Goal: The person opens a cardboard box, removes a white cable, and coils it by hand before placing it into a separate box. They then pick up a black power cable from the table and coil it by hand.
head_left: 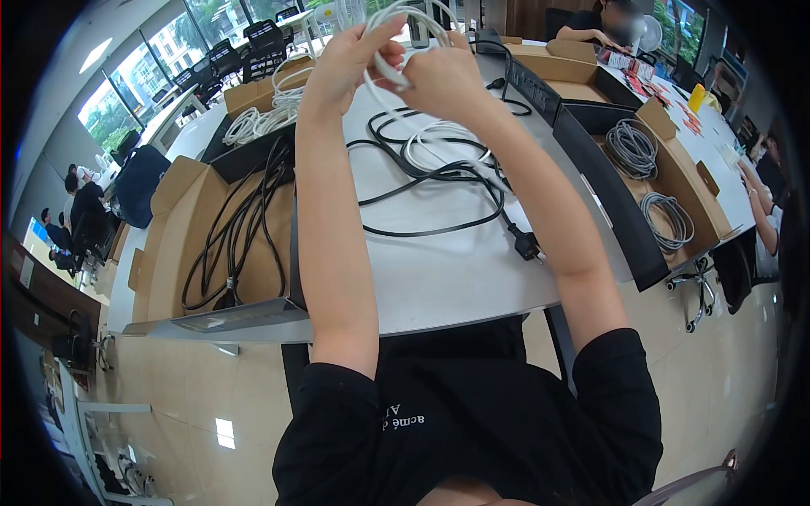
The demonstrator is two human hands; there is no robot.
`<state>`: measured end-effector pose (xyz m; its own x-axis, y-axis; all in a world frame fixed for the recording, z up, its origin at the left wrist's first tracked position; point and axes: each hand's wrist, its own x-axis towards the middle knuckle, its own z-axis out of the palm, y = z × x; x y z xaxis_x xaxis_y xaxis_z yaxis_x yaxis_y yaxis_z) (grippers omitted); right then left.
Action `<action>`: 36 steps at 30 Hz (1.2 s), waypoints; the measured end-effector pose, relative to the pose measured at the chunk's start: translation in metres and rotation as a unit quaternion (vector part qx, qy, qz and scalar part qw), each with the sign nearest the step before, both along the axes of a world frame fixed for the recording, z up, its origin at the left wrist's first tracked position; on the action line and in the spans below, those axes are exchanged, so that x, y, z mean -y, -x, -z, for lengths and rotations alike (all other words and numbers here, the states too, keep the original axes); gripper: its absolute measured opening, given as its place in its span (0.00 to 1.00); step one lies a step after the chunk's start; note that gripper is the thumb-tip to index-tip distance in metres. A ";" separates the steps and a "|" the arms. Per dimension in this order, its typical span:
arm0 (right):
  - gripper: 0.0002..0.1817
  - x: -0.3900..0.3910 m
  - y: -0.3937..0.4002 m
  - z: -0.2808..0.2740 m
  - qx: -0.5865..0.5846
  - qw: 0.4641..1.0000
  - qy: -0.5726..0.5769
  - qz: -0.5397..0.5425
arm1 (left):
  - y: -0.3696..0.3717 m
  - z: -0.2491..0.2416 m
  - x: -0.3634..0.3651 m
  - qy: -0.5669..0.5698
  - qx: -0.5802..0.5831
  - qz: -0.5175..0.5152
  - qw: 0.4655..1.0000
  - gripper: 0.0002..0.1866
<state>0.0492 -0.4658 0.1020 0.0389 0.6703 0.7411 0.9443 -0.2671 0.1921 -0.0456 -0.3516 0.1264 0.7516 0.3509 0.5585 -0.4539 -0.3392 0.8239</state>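
Both my hands are raised over the far part of the white table (456, 287), gripping a looped white cable (396, 15). My left hand (350, 67) has its fingers curled around the loops. Closed on the same cable, my right hand (443, 80) sits just beside it. A length of white cable hangs from the hands toward the tabletop. Below lie more white cable (439, 135) and a loosely coiled black power cord (430, 229), whose plug (526, 245) rests near my right forearm.
An open cardboard box (164, 253) with black cables stands at left, another with white cables (261, 122) behind it. At right, a box (709, 221) holds coiled grey cables (666, 222). Another open box (582, 80) lies beyond. Other people sit at the right-hand table.
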 end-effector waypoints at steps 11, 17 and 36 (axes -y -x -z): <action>0.25 0.008 -0.003 -0.017 -0.272 0.954 0.021 -0.126 | -0.053 0.013 -0.004 0.118 0.125 -0.101 0.980 0.18; 0.16 0.009 -0.009 -0.015 -0.417 0.837 0.100 -0.339 | -0.051 0.012 -0.003 0.144 0.119 -0.149 0.971 0.20; 0.15 -0.007 -0.003 -0.002 -0.700 0.555 0.115 -0.434 | -0.014 0.006 -0.002 0.034 -0.051 -0.086 0.994 0.16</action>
<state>0.0524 -0.4593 0.1044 0.0574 0.9575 0.2826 -0.0364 0.2849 -0.9579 -0.0317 -0.3499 0.1208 0.7286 0.5130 0.4538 -0.3073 -0.3473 0.8860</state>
